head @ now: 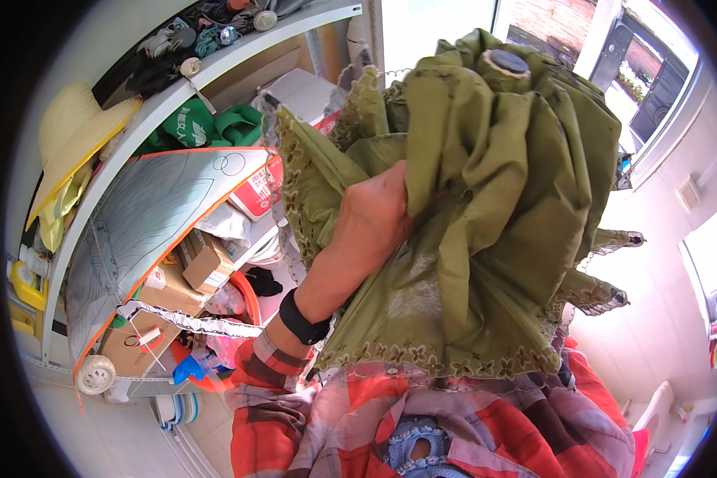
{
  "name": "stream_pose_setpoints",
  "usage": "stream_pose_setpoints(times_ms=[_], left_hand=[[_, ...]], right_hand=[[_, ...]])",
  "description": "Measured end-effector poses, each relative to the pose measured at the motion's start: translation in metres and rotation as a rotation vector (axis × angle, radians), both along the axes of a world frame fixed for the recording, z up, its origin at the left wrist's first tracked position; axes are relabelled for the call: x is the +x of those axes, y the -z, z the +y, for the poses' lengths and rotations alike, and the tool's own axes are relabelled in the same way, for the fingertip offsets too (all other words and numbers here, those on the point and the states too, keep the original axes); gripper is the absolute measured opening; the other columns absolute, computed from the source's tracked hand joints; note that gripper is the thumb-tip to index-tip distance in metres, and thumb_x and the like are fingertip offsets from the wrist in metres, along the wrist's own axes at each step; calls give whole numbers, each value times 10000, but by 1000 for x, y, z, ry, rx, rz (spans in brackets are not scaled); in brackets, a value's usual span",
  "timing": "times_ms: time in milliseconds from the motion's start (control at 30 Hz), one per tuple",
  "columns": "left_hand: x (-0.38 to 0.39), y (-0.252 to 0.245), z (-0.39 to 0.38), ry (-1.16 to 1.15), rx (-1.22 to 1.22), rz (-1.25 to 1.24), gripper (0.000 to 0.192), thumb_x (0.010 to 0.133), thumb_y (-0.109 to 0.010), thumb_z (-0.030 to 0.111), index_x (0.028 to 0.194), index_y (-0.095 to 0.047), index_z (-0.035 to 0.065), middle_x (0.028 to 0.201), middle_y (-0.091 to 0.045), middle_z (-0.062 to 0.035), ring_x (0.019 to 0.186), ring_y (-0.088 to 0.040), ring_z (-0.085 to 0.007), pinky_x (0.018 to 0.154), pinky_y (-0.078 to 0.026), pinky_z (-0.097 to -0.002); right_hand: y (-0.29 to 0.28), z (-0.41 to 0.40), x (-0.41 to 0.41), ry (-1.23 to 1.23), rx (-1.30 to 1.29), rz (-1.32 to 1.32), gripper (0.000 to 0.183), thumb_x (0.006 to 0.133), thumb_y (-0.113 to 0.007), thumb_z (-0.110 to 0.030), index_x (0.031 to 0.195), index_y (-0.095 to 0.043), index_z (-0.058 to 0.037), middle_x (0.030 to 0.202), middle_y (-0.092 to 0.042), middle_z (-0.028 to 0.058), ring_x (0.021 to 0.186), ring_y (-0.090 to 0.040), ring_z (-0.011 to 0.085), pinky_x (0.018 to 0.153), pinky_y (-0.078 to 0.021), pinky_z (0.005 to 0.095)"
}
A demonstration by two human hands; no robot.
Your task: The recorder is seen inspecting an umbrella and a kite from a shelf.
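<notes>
A partly folded olive-green umbrella (514, 179) with an embroidered lace edge fills the middle of the view. Its top, with a dark round cap, points up and away from me, and the loose canopy hangs in folds. My left hand (373, 209), with a black band on the wrist, is closed on a fold of the canopy or something beneath it; the fabric covers the fingertips. Several covered rib tips stick out on both sides. My right hand does not show; the canopy may hide it.
At the left, a white metal shelf (185, 92) holds a straw hat (71, 131), green bags (197, 125) and cardboard boxes (206, 263). A grey kite-like sheet (155, 197) with orange trim leans before it. A bright doorway or window stands at the upper right.
</notes>
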State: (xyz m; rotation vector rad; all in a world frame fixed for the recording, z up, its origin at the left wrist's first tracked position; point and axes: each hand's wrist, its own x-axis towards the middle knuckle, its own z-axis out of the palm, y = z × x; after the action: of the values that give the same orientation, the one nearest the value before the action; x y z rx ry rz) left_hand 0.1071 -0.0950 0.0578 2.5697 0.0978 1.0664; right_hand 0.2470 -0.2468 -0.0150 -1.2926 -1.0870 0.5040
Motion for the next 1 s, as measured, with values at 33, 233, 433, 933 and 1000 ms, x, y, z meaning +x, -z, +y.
stream_pose_setpoints(times_ms=[33, 233, 433, 933, 1000], left_hand=[[-6, 3, 6, 16, -163, -113, 480, 715, -588, 53, 1141, -381, -23, 992, -509, -208, 896, -539, -313, 726, -443, -358], [-20, -27, -5, -71, -140, -676, 808, 795, -476, 529, 1300, -212, -43, 1285, -313, -234, 1202, -293, -350, 970, -250, -426], [4, -48, -46, -173, 566, -53, 723, 658, -607, 462, 1157, -442, -34, 1211, -441, -163, 1189, -363, -287, 969, -206, -491], [32, 11, -20, 51, 464, -75, 113, 582, -526, 32, 685, -480, 30, 632, -453, -92, 603, -507, -234, 511, -410, -350], [34, 12, -19, 54, 471, -85, 113, 598, -523, 28, 706, -492, 23, 658, -474, -100, 638, -518, -242, 559, -423, -356]], right_hand=[[4, 5, 0, -24, -2, 15, 331, 798, -530, -37, 1109, -443, 37, 953, -572, 101, 849, -533, 129, 740, -422, 237], [6, -2, 4, -10, -8, 73, 330, 797, -530, -35, 1107, -446, 39, 951, -573, 98, 843, -535, 127, 735, -423, 233], [15, -9, 9, 6, -7, 177, 328, 796, -530, -33, 1104, -448, 42, 948, -574, 96, 837, -537, 124, 730, -425, 229], [36, 3, 30, -64, 26, 456, 323, 794, -530, -29, 1098, -454, 48, 942, -578, 89, 821, -542, 117, 718, -430, 220], [36, 4, 30, -65, 35, 471, 322, 793, -530, -29, 1097, -455, 49, 941, -578, 89, 819, -543, 116, 716, -430, 218]])
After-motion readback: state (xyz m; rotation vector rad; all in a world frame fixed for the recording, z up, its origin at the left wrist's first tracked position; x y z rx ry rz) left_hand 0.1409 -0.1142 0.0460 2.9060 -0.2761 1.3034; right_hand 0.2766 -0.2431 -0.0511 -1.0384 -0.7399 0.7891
